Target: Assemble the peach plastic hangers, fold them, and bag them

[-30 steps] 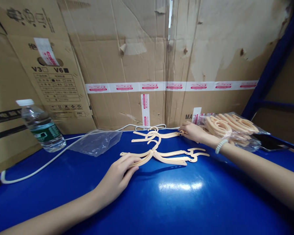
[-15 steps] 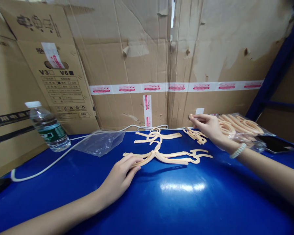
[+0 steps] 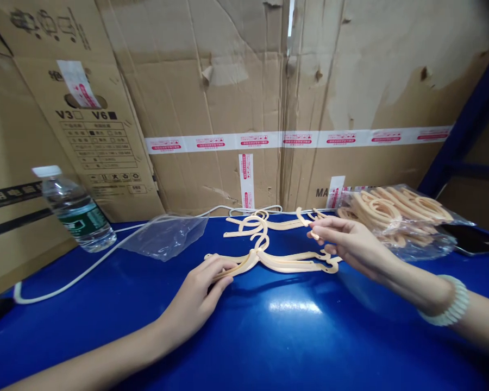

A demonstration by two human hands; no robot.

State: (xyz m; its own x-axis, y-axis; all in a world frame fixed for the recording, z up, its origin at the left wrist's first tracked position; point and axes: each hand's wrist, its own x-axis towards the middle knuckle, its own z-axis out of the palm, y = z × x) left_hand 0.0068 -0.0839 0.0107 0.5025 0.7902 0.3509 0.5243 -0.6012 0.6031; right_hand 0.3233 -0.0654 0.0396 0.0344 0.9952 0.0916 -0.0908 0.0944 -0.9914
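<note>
My left hand [image 3: 206, 288] is closed on the left arm of a peach-coloured plastic clothes hanger [image 3: 287, 266], low over the blue table. The hanger's hook points away from me, and small curved end pieces [image 3: 331, 267] sit at its right tips. Pinched in the fingertips of my right hand [image 3: 350, 244] is another small curved hanger piece [image 3: 302, 217], just above and beyond those tips. Further back lie more hanger parts [image 3: 283, 225] with a hook. Some loose small pieces [image 3: 320, 213] are partly hidden behind my right hand.
A clear bag of hanger parts [image 3: 395, 212] lies at the right, with a dark phone-like slab [image 3: 470, 239] beside it. On the left are a water bottle [image 3: 79, 214], a crumpled plastic bag [image 3: 167, 239] and a white cable [image 3: 77, 279]. Cardboard [image 3: 228, 103] walls the back.
My right hand has come down and nearer from the loose pieces to the hanger's right end, with the small curved piece in its fingers. My left hand has stayed in place.
</note>
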